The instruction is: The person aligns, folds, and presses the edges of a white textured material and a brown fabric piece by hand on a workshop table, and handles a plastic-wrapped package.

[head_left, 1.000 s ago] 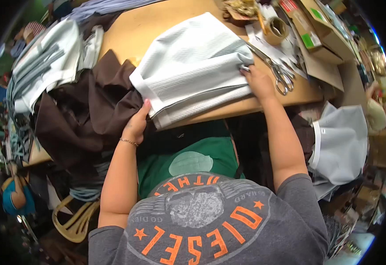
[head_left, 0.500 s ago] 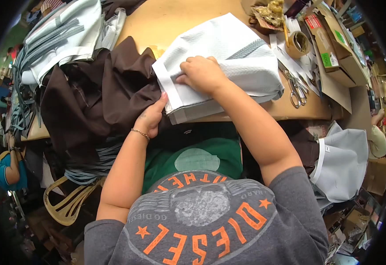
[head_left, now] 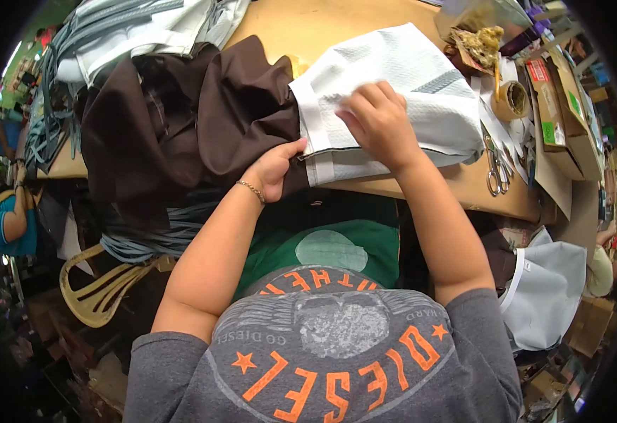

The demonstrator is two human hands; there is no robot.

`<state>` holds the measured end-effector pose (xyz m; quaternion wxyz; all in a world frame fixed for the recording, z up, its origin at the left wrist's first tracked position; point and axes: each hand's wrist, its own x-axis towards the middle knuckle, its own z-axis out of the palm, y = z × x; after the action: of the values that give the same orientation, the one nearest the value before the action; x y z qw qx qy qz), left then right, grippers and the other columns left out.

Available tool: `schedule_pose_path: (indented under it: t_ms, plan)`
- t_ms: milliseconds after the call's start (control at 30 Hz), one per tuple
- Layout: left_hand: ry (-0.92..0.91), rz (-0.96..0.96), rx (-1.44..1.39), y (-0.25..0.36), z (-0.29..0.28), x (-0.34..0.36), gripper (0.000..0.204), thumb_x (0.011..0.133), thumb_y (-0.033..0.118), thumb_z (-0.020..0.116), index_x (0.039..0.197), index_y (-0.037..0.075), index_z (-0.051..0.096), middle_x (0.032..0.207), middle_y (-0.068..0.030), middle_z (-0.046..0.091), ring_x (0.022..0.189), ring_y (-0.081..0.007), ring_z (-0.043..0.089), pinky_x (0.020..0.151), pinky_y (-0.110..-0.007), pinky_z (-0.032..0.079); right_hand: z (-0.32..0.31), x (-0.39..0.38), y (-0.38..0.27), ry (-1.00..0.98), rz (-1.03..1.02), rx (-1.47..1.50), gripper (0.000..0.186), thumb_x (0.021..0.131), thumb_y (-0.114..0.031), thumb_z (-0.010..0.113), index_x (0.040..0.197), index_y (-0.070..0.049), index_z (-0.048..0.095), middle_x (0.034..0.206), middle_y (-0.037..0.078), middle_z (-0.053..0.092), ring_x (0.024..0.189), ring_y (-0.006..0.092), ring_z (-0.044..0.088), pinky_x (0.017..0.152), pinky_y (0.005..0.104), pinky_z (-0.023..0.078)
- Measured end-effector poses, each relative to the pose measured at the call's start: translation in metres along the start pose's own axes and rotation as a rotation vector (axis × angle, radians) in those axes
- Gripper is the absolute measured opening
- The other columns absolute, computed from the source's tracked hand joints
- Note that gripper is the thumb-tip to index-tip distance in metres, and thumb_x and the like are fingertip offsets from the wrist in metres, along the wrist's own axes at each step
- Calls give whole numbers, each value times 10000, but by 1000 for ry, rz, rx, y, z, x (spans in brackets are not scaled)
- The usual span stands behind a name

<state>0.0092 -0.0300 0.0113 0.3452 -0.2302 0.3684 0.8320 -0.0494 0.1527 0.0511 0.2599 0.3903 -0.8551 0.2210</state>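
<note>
Taking the view as a clock face, a tan plastic chair back (head_left: 86, 319), slatted and rounded, stood between eight and nine o'clock, and a bundle of thin grey-blue cords (head_left: 153, 236) hung just below nine. Between ten and eleven, a stiff white cloth (head_left: 142, 39) lay beneath flat grey straps, and below it a matte brown cloth (head_left: 181, 127) slumped in deep, soft folds over the table edge. The left hand (head_left: 274, 171) was near eleven, its forearm slanting up and rightward, a chain bracelet (head_left: 250, 189) round the wrist. Its thumb lay straight against the near left corner of a white bag-like piece (head_left: 432, 116); the fingers were hidden, so I cannot tell whether they pinched it. That piece rested on the tan table (head_left: 280, 28) at one o'clock, finely dimpled, with a smooth band down its left end and a woven grey strap across its top. Over it the right hand (head_left: 381, 123) was blurred, wrist bent leftward and fingers loosely curled; I cannot tell whether they gripped the fabric. Metal scissors (head_left: 495, 169) lay between two and three, near a hollow brown roll (head_left: 513, 100) and a creased cardboard box (head_left: 548, 106) at two.
</note>
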Motion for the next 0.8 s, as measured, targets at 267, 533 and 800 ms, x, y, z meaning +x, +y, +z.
schedule_pose_path:
  t_ms: [267, 533, 800]
  plan:
    - [3, -19, -18, 5, 9, -5, 332, 894, 231, 435, 1100, -21, 498, 1063, -124, 574, 923, -205, 588, 841, -332, 477, 3, -45, -32, -82, 87, 98, 77, 686, -105, 608, 750, -113, 566, 756, 7, 486, 749, 205, 486, 627, 327, 405]
    - [115, 85, 122, -6, 6, 2, 354, 895, 259, 443, 1090, -30, 507, 1040, -112, 578, 851, -211, 589, 777, -314, 481, 4, -40, -43, -219, 176, 7, 84, 694, -148, 616, 753, -119, 563, 757, 2, 486, 762, 209, 480, 620, 347, 408]
    - [143, 310, 1612, 5, -11, -17, 379, 912, 298, 385, 1160, 29, 483, 992, -145, 588, 983, -191, 524, 856, -279, 391, 19, -59, -37, -249, 173, -101, 117, 688, -112, 536, 796, -139, 571, 777, -12, 487, 778, 194, 478, 639, 334, 407]
